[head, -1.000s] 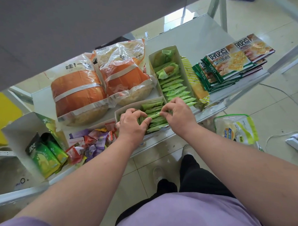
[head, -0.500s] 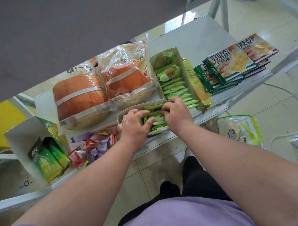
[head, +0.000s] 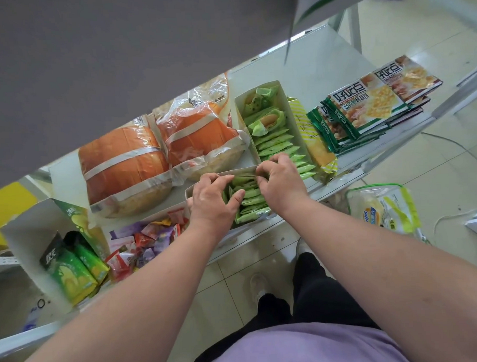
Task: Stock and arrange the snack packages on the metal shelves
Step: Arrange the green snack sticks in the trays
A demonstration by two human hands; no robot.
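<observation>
Since the earlier frame your right hand (head: 282, 183) had crept toward twelve o'clock along the front box (head: 190, 190); your left hand (head: 212, 202) held place. Both hands' fingers were curled, pinching the green packets (head: 250, 200) at the shelf's (head: 303, 57) six o'clock edge. You were straightening that row; next, I judge, you needed to press the packets upright and even.

Small green snack packets (head: 250, 200) stand on edge in a row inside a white open box (head: 190, 190) at the metal shelf's (head: 322, 54) front edge; how many is hard to tell. A second box (head: 285, 96) behind holds more.
</observation>
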